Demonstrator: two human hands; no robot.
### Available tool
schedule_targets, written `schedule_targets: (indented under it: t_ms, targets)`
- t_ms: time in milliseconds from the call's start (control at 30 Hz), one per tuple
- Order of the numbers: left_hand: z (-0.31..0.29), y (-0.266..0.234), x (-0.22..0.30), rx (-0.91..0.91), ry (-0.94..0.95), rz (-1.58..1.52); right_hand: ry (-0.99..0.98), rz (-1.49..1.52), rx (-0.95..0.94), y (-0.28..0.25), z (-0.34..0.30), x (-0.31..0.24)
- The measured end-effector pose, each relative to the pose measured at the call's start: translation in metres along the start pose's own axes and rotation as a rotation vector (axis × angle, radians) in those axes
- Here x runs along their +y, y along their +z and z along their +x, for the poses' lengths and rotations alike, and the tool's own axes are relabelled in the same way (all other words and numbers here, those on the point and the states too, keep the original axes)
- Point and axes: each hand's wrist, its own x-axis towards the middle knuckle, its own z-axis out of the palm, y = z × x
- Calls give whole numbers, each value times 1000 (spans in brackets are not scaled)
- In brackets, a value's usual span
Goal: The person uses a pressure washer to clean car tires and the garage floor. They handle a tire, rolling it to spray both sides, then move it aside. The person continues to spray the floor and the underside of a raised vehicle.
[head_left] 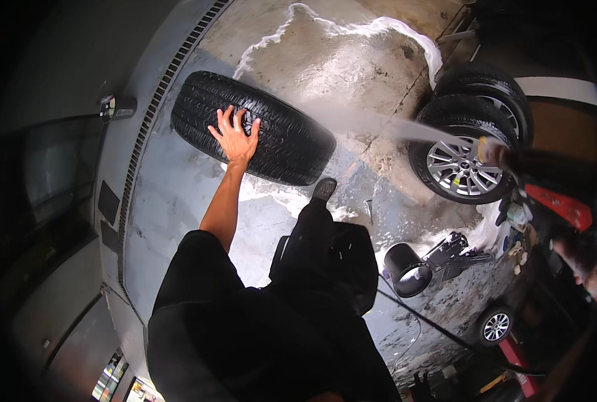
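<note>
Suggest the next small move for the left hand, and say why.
Probably turn the tire slightly with the left hand, so another part of it meets the spray. The tire appears to stand upright, that hand rests on it with fingers spread, and the spray fans out from the nozzle toward the tire's far side.

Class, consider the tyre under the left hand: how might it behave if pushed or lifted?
The tyre would probably roll, since it is round and appears to stand upright. Its glossy, wet surface may feel slippery. Its broad build suggests it could be heavy and fairly stiff.
</note>
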Motion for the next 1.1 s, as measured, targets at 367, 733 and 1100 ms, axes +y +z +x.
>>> schedule_targets:
  t_ms: [367,733,1100]
  targets:
    - [36,24,41,118,-438,178,-366,-230,-198,-58,191,-63]
    - [30,29,32,17,-449,391,-558,-385,-352,-75,321,-139]
    - [25,21,40,24,-421,357,-637,-489,-510,-42,342,-209]
